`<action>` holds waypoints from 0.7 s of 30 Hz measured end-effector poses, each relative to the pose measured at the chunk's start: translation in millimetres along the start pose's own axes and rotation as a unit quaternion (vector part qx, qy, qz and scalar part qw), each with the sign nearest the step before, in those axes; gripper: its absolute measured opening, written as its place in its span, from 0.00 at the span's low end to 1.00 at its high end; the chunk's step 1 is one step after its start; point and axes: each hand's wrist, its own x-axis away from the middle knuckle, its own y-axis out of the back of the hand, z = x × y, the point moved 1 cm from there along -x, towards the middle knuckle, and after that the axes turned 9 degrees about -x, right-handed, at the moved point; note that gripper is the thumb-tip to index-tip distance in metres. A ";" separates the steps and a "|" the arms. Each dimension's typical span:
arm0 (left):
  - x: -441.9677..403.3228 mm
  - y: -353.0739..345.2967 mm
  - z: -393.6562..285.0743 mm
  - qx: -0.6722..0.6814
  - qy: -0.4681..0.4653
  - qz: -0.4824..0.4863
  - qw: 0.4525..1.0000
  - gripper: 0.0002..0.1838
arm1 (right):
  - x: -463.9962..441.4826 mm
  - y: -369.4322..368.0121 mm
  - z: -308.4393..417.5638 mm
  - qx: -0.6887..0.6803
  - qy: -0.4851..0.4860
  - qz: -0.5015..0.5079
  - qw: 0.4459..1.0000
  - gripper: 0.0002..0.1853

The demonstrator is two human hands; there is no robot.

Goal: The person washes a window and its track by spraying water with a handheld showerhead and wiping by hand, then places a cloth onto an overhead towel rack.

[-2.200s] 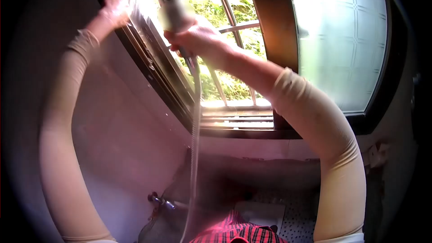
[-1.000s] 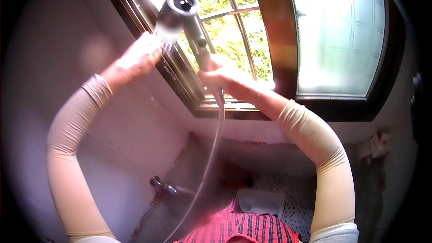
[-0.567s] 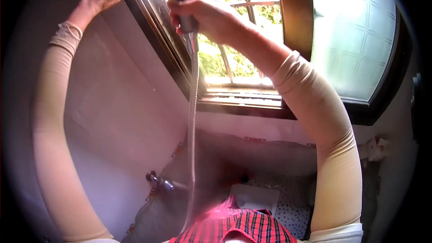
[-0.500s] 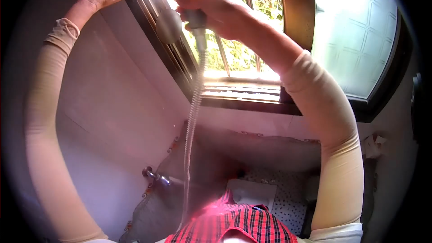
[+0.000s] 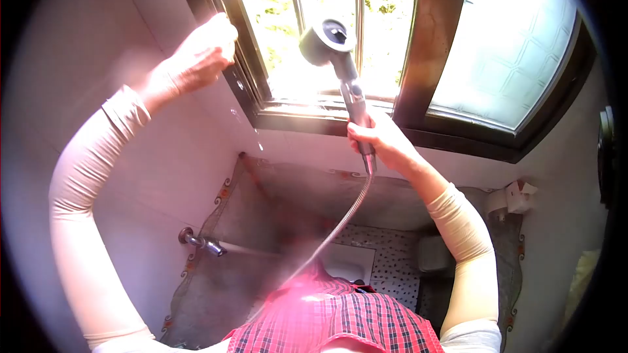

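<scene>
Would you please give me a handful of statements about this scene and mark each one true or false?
1. The right hand grips the handle of the shower head. True.
2. The left hand grips the shower head too. False: it is raised near the left side of the dark window frame, apart from the shower head.
3. A hose runs from the lower end of the handle. True.
4. The checked garment is blue and yellow. False: it is red with dark checks.
5. The patterned pane is to the right of the barred opening in the picture. True.
</scene>
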 end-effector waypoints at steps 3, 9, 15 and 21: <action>6.5 -23.8 -46.4 -0.018 -0.033 0.022 0.999 0.23 | 19.7 5.3 -8.6 -0.034 0.008 -0.023 0.999 0.13; 8.7 -62.6 -139.3 0.353 0.069 -0.015 0.933 0.23 | 52.7 -2.5 -35.5 -0.012 0.071 -0.164 0.984 0.12; -53.5 -120.3 -175.4 0.322 0.158 -0.100 0.928 0.20 | 36.6 -41.6 -51.1 0.032 0.095 -0.163 0.982 0.10; -82.8 -116.1 -158.7 0.517 0.238 0.004 0.822 0.19 | 40.4 -56.4 -44.2 0.140 0.111 -0.308 0.934 0.09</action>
